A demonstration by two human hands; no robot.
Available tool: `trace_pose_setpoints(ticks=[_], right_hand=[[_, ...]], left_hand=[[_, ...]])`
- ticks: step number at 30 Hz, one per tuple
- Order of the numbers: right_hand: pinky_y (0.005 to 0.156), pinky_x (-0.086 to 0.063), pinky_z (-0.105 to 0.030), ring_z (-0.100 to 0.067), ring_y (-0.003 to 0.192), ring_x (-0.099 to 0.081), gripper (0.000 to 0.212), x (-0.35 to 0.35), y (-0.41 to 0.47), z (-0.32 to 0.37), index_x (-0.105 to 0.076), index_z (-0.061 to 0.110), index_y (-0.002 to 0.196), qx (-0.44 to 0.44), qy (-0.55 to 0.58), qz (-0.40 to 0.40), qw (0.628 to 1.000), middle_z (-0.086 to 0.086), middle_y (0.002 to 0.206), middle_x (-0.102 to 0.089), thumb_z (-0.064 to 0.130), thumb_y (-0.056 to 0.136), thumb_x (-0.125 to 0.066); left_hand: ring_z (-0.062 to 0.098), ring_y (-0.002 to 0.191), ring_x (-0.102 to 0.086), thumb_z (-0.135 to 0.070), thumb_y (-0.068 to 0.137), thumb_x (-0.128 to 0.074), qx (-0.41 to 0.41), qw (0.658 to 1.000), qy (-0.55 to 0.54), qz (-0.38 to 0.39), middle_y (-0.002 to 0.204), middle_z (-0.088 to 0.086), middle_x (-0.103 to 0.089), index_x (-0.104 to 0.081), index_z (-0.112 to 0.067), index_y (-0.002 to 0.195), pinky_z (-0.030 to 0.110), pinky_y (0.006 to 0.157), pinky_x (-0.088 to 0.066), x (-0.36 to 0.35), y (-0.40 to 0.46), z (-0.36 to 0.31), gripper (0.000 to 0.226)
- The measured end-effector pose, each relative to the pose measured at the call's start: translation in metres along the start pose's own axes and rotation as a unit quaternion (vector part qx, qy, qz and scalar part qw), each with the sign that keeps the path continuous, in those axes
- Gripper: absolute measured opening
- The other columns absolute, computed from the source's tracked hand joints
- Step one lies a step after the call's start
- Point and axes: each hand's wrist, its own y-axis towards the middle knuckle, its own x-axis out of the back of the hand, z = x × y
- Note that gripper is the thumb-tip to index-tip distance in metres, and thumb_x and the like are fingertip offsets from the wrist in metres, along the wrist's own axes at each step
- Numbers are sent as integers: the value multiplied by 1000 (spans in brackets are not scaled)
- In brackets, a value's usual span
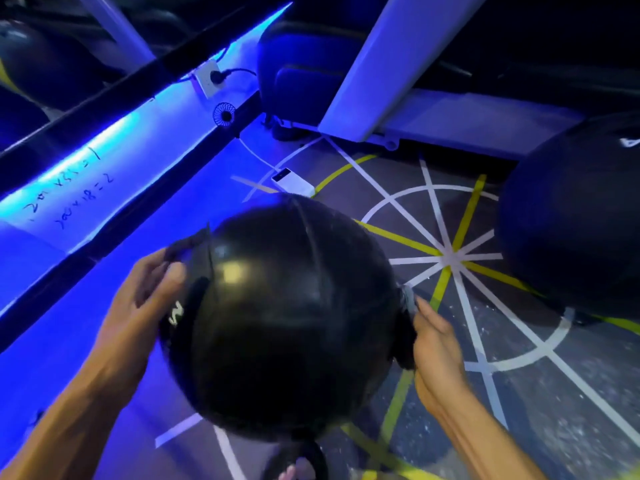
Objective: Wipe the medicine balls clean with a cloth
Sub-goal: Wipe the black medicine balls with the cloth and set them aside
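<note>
I hold a shiny black medicine ball (pixel 284 317) above the floor between both hands. My left hand (pixel 138 299) presses on its left side, fingers fairly straight, with a dark strip (pixel 188 244) at the fingertips; what that strip is I cannot tell. My right hand (pixel 436 344) lies flat against the ball's right side, pressing a dark cloth (pixel 404 341) to it, and a grey corner of the cloth pokes out at the fingertips. A second, larger dark medicine ball (pixel 571 220) rests on the floor at the right.
The grey floor (pixel 554 410) has white and yellow taped lines. A white power bank (pixel 294 183) with a cable lies beyond the held ball. A blue-lit ledge (pixel 104 188) runs along the left, with a small fan (pixel 224 114) and a socket (pixel 207 79). A white frame post (pixel 374 64) stands behind.
</note>
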Motion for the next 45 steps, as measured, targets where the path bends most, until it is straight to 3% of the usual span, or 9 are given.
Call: trace_pose_setpoints(ticks=[3, 6, 11, 18, 25, 30, 36, 41, 45], right_hand=[[89, -46, -7, 14, 108, -62, 30, -13, -17, 4, -67, 39, 109, 79, -12, 9, 997, 29, 102, -70, 17, 108, -46], [118, -35, -24, 10, 137, -43, 37, -29, -37, 0, -56, 36, 143, 225, -94, 26, 970, 32, 140, -55, 24, 110, -43], [127, -18, -39, -20, 155, -23, 52, -56, -56, -1, -45, 13, 152, 535, -290, 157, 778, 5, 162, -38, 0, 102, -48], [113, -43, -34, -2, 137, -49, 40, -12, 9, -4, -51, 41, 146, 188, -190, 34, 963, 24, 139, -59, 26, 110, -41], [126, -19, -36, -13, 154, -26, 47, -59, -41, 21, -47, 18, 151, 548, -327, 196, 745, 10, 160, -40, 7, 106, -43], [121, -33, -36, -3, 146, -37, 44, -22, 14, 38, -45, 39, 150, 290, -306, 84, 903, 21, 153, -45, 22, 110, -41], [125, -21, -35, -11, 152, -29, 48, -57, -57, 34, -53, 15, 147, 578, -376, 246, 681, 5, 156, -46, 1, 102, -45], [121, -31, -33, -4, 145, -38, 41, -41, 20, 66, -55, 33, 144, 373, -359, 112, 848, 24, 147, -47, 17, 109, -41], [123, -23, -28, -8, 146, -39, 39, -57, -38, 58, -62, 16, 138, 472, -346, 221, 780, 6, 149, -55, 9, 105, -43]], left_hand=[[-4, 113, -60, -84, 60, -69, 0, 1000, 20, 6, 127, -18, -64, -55, -40, 133, 28, 101, -46, -21, -2, 9, 86], [6, 118, -63, -85, 54, -76, 7, 1000, -4, -10, 129, -12, -65, -55, -43, 131, 37, 105, -48, -31, 3, 20, 90], [9, 116, -65, -71, 58, -79, 8, 1000, 0, -19, 125, -11, -67, -56, -39, 129, 44, 108, -49, -29, 6, 18, 81], [5, 121, -60, -68, 59, -79, -11, 1000, 10, -28, 127, -20, -64, -54, -40, 129, 44, 111, -45, -30, -8, 23, 79], [7, 125, -58, -62, 62, -79, -42, 999, 22, -21, 129, -13, -63, -52, -39, 129, 45, 112, -44, -31, -22, 29, 75], [12, 129, -56, -72, 58, -82, -38, 999, 20, -21, 131, -12, -62, -51, -49, 125, 50, 113, -43, -36, -33, 30, 77], [17, 133, -55, -79, 54, -84, -44, 998, 32, -17, 140, -3, -57, -49, -40, 135, 53, 113, -43, -40, -40, 37, 97], [20, 138, -49, -82, 55, -81, -58, 996, 66, -14, 145, -4, -51, -47, -48, 134, 52, 115, -41, -43, -45, 36, 92], [20, 138, -47, -84, 54, -80, -59, 996, 70, -16, 144, -5, -50, -46, -51, 134, 52, 114, -41, -43, -50, 35, 93]])
